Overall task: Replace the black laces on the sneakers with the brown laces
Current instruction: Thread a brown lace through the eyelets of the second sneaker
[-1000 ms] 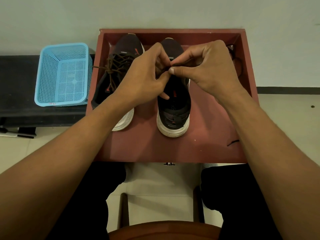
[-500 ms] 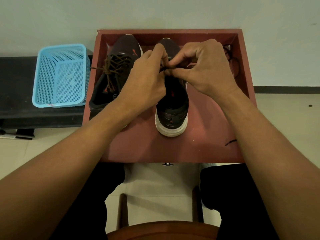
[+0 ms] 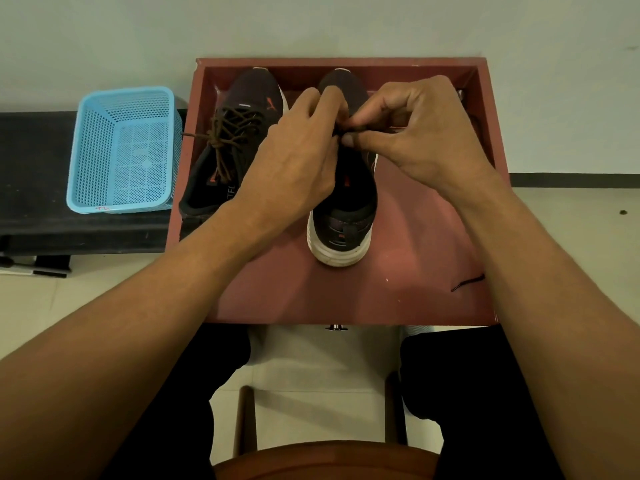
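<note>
Two dark sneakers with white soles stand in a red tray [image 3: 408, 271], toes toward the wall. The left sneaker [image 3: 221, 161] carries a tied brown lace [image 3: 225, 136]. Over the lace area of the right sneaker [image 3: 346, 209] both my hands meet. My left hand [image 3: 298, 157] and my right hand [image 3: 415, 133] each pinch a dark lace [image 3: 341, 131] between thumb and fingertips. My hands hide most of that lace and the eyelets, so its colour is hard to tell.
An empty light-blue mesh basket [image 3: 124, 150] sits on a black bench [image 3: 31, 174] left of the tray. A loose black lace end [image 3: 467, 282] lies at the tray's right front. Black cord [image 3: 465, 98] shows in the far right corner. My knees and a wooden stool are below.
Both hands stayed together over the right sneaker, shifting slightly toward its toe while working the lace. The sneakers and basket have not moved.
</note>
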`<state>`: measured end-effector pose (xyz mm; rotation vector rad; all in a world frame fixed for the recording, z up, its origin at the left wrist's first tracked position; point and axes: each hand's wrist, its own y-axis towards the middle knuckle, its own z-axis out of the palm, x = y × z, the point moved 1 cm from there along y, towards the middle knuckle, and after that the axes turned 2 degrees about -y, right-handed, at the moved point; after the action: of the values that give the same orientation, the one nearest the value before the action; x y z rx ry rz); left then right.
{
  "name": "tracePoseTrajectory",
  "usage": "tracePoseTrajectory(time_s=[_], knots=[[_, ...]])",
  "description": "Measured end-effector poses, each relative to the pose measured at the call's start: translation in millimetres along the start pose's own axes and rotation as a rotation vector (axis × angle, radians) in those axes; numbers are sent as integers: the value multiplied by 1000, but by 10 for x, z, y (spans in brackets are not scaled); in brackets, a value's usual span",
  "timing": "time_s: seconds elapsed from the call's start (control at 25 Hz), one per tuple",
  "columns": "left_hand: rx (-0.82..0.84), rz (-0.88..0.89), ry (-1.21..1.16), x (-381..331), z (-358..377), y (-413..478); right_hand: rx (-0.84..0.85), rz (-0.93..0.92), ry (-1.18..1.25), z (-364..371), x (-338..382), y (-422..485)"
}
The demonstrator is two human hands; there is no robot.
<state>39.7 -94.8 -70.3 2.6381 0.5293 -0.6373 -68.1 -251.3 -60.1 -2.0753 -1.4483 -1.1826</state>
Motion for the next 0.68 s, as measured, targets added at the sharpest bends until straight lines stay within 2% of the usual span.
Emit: tracePoseTrajectory(time_s=[0.24, 0.32, 0.48, 0.68], knots=[[60, -40, 179, -17, 55, 23, 2, -21, -12, 43, -7, 6], [53, -37, 165, 18, 67, 25, 14, -20, -17, 51, 3, 11], [19, -20, -52, 101, 8, 40, 19, -27, -32, 35, 35, -14], [92, -318, -527, 167, -120, 9, 12, -54, -105, 55, 66, -28]])
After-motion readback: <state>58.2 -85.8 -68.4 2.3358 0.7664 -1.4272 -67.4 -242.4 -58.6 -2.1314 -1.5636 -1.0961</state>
